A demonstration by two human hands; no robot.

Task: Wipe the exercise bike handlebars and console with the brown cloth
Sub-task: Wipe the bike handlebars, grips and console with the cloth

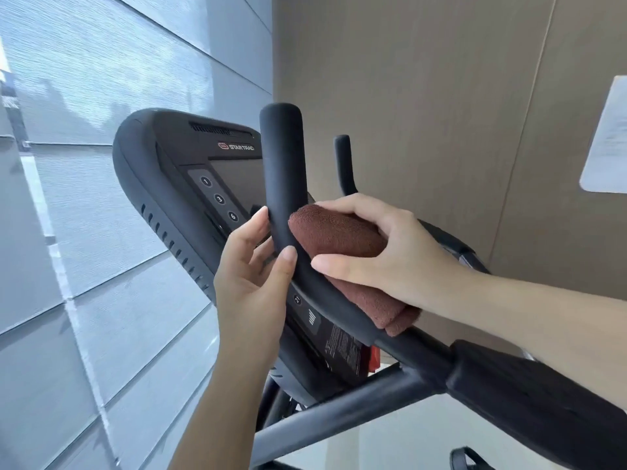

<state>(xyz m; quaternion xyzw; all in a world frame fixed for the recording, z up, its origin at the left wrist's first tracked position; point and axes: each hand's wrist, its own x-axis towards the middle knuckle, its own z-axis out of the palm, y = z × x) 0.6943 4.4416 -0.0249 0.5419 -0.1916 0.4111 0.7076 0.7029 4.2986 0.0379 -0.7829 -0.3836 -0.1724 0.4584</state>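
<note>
Handlebar (pixel 283 157) upright rises above both hands: right hand (pixel 390 256) clutches brown cloth (pixel 334 232) against its right side, left hand (pixel 254 283) wraps bar from left.

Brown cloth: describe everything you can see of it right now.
The brown cloth is reddish-brown with a short, nubby pile, like microfibre or terry, and is folded into a thick pad. The right hand grips it, fingers curled over the top and thumb along its lower edge. Its front fold presses against the right side of the upright black handlebar near the bend. Its lower end trails down behind the handlebar's curve, below the wrist. Wetness and stains cannot be judged.
</note>
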